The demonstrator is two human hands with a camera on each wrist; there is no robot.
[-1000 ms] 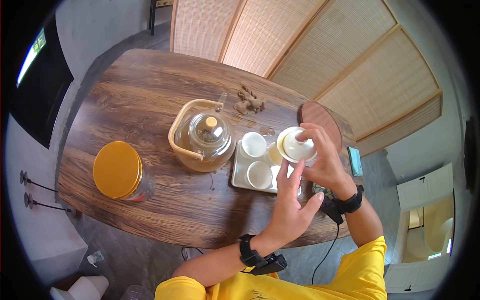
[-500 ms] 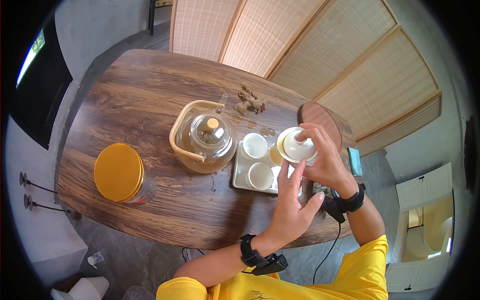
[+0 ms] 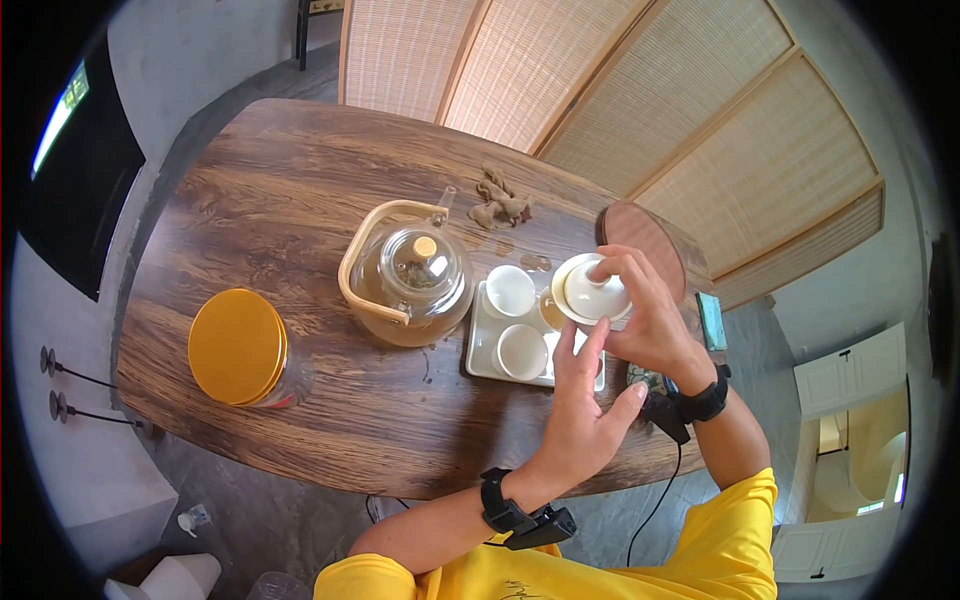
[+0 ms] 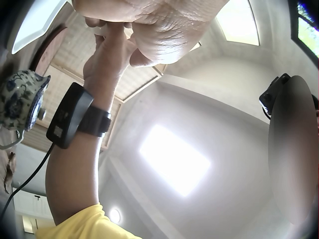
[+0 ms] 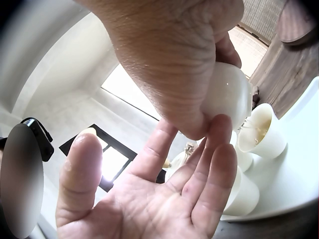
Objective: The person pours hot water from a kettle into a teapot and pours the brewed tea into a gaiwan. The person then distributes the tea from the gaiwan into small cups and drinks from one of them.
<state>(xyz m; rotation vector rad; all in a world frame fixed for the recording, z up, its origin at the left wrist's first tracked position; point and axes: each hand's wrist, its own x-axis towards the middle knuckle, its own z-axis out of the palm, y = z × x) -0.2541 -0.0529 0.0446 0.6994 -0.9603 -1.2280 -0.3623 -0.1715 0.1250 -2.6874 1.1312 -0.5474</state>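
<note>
Left hand (image 3: 583, 408) nearest, palm open, straight fingertips under the white lidded cup (image 3: 592, 293). Right hand (image 3: 645, 315) grips it, finger on the lid knob, held over the tray (image 3: 483, 345) on the desk (image 3: 270, 200). Thin glazed porcelain: light, slippery, fragile; pinch rim, pin lid.

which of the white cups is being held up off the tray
The lidded white porcelain cup, gripped by the right hand with the left hand's fingertips under it. The two small open white cups sit on the white tray.

Home tea room, wooden table (image 3: 290, 190), glass teapot (image 3: 410, 275), woven bamboo screens (image 3: 640, 100)
</note>
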